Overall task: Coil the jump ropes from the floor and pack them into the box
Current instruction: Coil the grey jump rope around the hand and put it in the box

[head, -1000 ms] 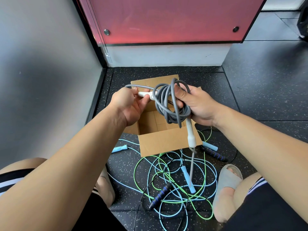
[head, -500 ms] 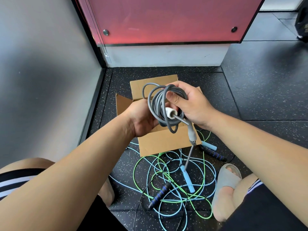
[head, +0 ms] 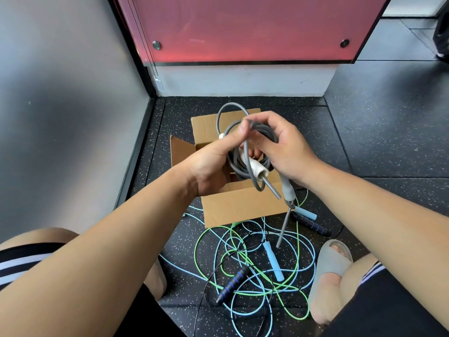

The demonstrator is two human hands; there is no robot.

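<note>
Speckled black floor [head: 364, 132] met a grey wall [head: 60, 93] and a red panel [head: 243, 27] in the corner; a grey jump rope [head: 233, 159], wound into a loose coil, was held in both hands just above an open cardboard box [head: 243, 207]; the left hand [head: 213, 161] pinched a strand at the top of the coil, while the fingers of the right hand [head: 286, 147] curled round the bundle; a white handle [head: 256, 167] poked from the loops and a grey handle [head: 288, 189] dangled below; a green rope [head: 297, 239], a light-blue handle [head: 273, 261] and a black handle [head: 233, 283] lay tangled on the floor before the box, near a grey sandal [head: 332, 261].
</note>
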